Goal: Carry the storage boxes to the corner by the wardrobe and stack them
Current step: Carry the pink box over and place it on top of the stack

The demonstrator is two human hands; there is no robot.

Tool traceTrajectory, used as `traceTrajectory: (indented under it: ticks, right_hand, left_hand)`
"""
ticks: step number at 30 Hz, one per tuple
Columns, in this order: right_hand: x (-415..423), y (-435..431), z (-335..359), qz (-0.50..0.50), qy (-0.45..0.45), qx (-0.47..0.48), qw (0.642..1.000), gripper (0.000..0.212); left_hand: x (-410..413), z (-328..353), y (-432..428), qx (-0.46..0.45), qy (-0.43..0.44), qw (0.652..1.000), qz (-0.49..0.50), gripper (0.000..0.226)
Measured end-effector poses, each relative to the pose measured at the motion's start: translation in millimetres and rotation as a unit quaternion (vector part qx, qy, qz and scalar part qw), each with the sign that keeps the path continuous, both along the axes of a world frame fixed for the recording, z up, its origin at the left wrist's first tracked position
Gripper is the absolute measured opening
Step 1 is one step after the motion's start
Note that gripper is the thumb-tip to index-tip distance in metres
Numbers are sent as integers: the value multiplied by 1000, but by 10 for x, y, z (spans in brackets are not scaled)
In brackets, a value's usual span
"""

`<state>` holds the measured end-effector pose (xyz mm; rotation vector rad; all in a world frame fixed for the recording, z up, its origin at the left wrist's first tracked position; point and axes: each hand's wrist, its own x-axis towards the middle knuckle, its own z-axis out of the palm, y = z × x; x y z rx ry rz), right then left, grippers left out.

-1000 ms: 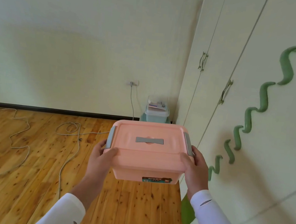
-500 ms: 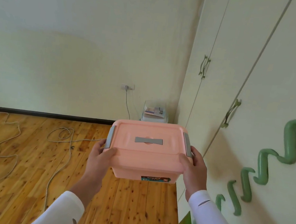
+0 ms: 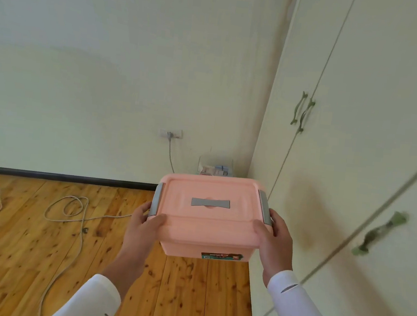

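The person is carrying a pink lidded storage box (image 3: 209, 215) out in front of the body, above the wooden floor (image 3: 26, 241) and alongside the wardrobe (image 3: 355, 173). The left hand (image 3: 145, 224) is gripping the box's left end and the right hand (image 3: 274, 242) its right end, thumbs lying over the lid edge and fingers wrapping under the rim just below the grey side latches (image 3: 156, 198). Gripping both ends this way is keeping the box level and the lid closed, probably so it can be lowered squarely. A grey handle (image 3: 210, 202) is lying flat in the middle of the lid, unused.

Ahead, in the corner by the wardrobe, a clear box (image 3: 215, 167) holding small packets is showing just above the pink lid; what it is standing on is hidden. A cable (image 3: 170, 154) is hanging from the wall socket (image 3: 171, 133) beside it, and a looped cord (image 3: 68, 210) is lying on the floor left of the walking line.

A small label (image 3: 221, 256) is stuck to the box's front wall; its print is too small to read.
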<state>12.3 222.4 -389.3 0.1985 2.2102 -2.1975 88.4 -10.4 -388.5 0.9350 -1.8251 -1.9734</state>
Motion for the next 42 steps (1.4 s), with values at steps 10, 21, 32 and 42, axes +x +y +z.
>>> traceTrajectory:
  ticks: [10, 21, 32, 42]
  right_hand:
    - [-1391, -632, -48, -10, -20, 15, 1000, 47]
    - [-2607, -878, -181, -2, -35, 44, 998, 38]
    - [-4172, -993, -474, 25, -85, 88, 992, 44]
    - [-5109, -1178, -766, 36, -127, 155, 979, 45]
  left_hand:
    - [-1494, -113, -706, -2, -11, 1000, -28, 57]
    - [-2641, -171, -907, 4, -26, 999, -39, 30]
    - [-4083, -467, -1062, 9, -75, 997, -33, 54]
    - [-4916, -697, -1231, -13, -135, 989, -58, 42]
